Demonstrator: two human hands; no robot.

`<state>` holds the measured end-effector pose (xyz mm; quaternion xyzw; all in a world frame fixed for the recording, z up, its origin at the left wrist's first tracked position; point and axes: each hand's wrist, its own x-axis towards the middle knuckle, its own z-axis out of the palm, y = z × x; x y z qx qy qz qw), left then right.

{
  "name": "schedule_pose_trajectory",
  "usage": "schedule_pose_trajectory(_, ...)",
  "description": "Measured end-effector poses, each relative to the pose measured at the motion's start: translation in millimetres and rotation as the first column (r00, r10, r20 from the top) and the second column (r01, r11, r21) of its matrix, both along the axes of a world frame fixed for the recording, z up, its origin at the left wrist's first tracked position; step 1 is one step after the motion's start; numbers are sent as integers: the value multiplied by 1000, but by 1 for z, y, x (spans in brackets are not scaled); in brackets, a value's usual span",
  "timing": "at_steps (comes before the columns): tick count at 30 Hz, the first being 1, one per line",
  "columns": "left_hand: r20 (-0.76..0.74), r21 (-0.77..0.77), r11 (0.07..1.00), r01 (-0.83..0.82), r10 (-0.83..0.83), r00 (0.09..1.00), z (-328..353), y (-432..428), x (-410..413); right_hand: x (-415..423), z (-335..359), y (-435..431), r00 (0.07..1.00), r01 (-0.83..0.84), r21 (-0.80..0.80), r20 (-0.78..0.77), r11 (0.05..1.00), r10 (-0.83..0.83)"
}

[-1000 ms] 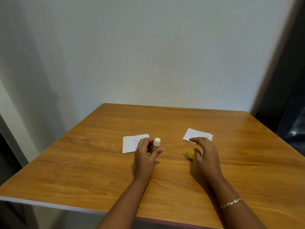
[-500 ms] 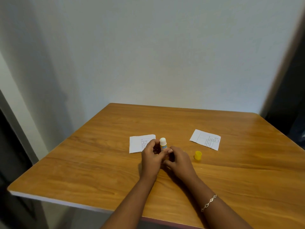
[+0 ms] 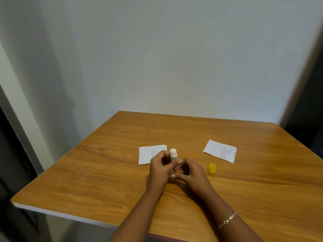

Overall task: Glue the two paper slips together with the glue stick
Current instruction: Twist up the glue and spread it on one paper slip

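An uncapped glue stick (image 3: 173,155) stands upright over the middle of the wooden table (image 3: 104,180), its white glue tip showing on top. My left hand (image 3: 160,169) grips its yellow body. My right hand (image 3: 189,173) pinches its pink base from the right. One paper slip (image 3: 146,155) lies flat just behind my left hand, partly hidden by it. The second paper slip (image 3: 220,150) lies flat to the right, apart from both hands.
The yellow cap (image 3: 212,168) of the glue stick stands on the table right of my right hand, in front of the second slip. A white wall rises behind the table. The table's left and near edges are close.
My right hand left the yellow cap on the table and came over to the glue stick's base. The left hand kept holding the stick upright.
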<state>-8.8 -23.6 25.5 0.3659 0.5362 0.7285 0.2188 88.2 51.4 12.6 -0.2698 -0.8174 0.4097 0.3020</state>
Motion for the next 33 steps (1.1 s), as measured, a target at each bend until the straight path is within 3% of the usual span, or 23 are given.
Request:
schedule_pose_trajectory(5,48,-12,999,50,-50,998,1,-1,1,0,-3,2,999,-27,30,23,999,26)
schedule_pose_trajectory(10,49,-5,998,69,-69,996,0,0,0,7,1,7,982,-187,-85,-33,979,185)
schedule_pose_trajectory(18,66,18,999,40,-41,997,1,-2,2,-1,-5,2,1000,-30,13,7,999,30)
schedule_pose_trajectory(25,59,15,999,53,-53,997,-1,0,-2,8,-1,10,967,-253,-141,-48,957,248)
schedule_pose_trajectory(33,90,36,999,2,-5,996,-1,0,-3,0,-5,5,997,-56,3,47,998,55)
